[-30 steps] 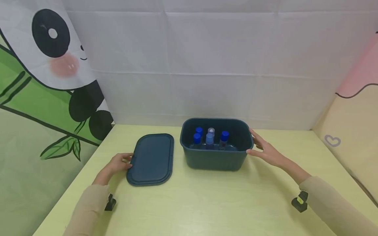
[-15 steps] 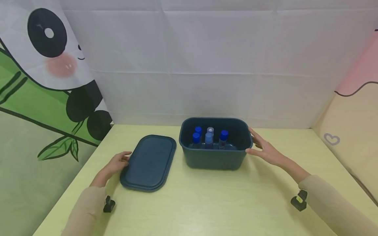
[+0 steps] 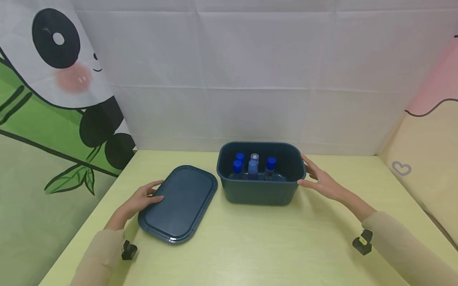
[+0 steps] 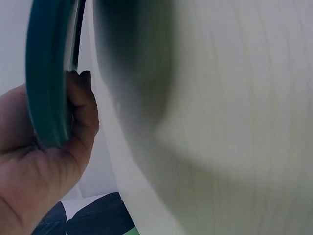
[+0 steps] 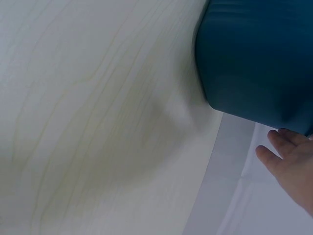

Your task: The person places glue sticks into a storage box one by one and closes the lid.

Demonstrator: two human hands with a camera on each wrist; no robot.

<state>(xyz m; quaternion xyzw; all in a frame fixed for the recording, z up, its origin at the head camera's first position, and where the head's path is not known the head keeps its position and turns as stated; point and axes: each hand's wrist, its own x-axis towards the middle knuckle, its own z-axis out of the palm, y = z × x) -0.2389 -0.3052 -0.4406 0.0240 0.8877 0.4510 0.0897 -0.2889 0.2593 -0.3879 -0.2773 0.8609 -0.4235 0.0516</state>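
My left hand (image 3: 138, 200) grips the left edge of a dark blue-green rectangular lid (image 3: 182, 202), thumb on top and fingers underneath. In the left wrist view the lid (image 4: 48, 73) is raised off the table, its edge between thumb and fingers. To its right stands a matching deep storage bin (image 3: 258, 193) without a cover. Several small bottles (image 3: 270, 170) with blue or clear caps stand upright in it, their lower parts hidden by the front wall. My right hand (image 3: 325, 186) rests spread against the bin's right end, thumb near the front corner; the right wrist view shows relaxed fingers (image 5: 281, 144).
The pale yellow table (image 3: 250, 246) runs back to a white cloth backdrop (image 3: 257, 79). A panda-printed cloth (image 3: 68, 99) hangs on the left, and a cream and pink one (image 3: 433, 151) on the right.
The lid has come up off the table and turned clockwise, its near end swinging left and toward me. My left thumb now lies over its top. Bin and right hand stay put.
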